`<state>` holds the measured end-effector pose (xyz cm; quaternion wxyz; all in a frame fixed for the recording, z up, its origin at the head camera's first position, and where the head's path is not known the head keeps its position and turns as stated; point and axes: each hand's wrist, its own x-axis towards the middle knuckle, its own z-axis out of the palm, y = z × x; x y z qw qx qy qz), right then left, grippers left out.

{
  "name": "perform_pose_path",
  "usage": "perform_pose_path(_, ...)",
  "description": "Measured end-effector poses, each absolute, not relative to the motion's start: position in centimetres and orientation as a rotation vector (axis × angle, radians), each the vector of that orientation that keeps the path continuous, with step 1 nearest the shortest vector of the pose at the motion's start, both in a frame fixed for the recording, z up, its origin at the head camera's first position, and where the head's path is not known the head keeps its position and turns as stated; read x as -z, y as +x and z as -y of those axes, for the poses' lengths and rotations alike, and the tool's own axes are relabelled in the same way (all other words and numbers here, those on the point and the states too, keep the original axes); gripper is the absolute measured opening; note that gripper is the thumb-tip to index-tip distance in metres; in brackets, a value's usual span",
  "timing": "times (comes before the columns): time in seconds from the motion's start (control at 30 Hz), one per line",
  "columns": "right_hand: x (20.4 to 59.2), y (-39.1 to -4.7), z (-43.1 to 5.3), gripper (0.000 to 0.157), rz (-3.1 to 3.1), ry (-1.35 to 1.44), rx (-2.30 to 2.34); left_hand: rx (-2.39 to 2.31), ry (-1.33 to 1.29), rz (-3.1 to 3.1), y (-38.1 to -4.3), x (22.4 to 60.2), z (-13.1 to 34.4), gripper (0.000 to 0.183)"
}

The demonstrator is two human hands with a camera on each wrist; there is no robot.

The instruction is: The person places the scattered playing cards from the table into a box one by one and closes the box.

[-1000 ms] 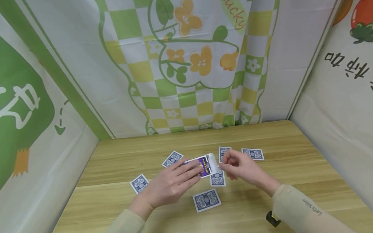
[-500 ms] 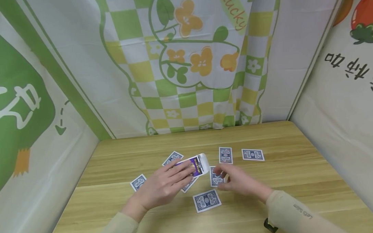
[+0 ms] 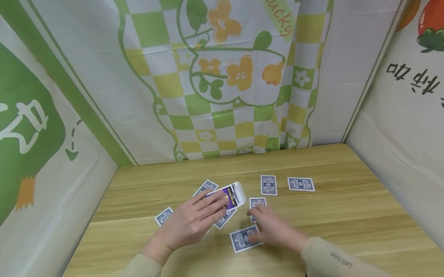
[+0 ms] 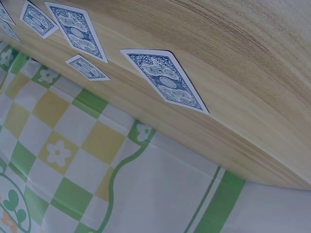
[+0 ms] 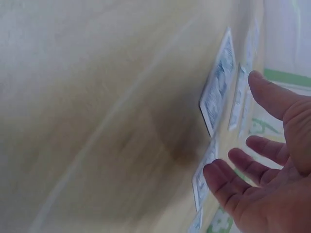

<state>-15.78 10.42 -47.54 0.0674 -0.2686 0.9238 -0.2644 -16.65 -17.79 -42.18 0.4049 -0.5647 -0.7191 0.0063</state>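
Observation:
A purple playing-card box (image 3: 230,198) with its white end flap raised is in my left hand (image 3: 189,219). The fingers lie across its top, and the thumb is hidden. Partly under the box lies a blue-backed card (image 3: 225,218). My right hand (image 3: 273,228) hovers over the front card (image 3: 242,240), thumb and fingers spread apart with nothing between them. Just beyond its fingertips is another blue-backed card (image 3: 258,203). In the right wrist view, the right hand (image 5: 272,179) shows loosely bent fingers near the cards. The left hand does not appear in the left wrist view.
Two blue-backed cards, one upright (image 3: 269,185) and one sideways (image 3: 300,184), lie at the back right. Others lie at the back left (image 3: 206,188) and far left (image 3: 164,216) of the wooden table (image 3: 142,178). A checked curtain (image 3: 221,130) hangs behind the table.
My left hand has moved left with the card box, uncovering part of a card below it. My right hand has moved from the back cards toward the front card, its fingers spreading.

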Motion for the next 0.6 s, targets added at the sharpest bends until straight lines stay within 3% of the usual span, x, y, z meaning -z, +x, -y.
perform_pose_path(0.2, 48.4, -15.2, -9.8, 0.08, -2.887, -0.886, 0.605, -0.009, -1.427, 1.821, -16.6, 42.1, 17.8, 0.035)
perform_pose_path(0.6, 49.1, -14.9, -9.3, 0.062, -2.93, -0.986, 0.533, -0.01, -1.42, 1.852, -16.6, 42.1, 18.1, 0.037)
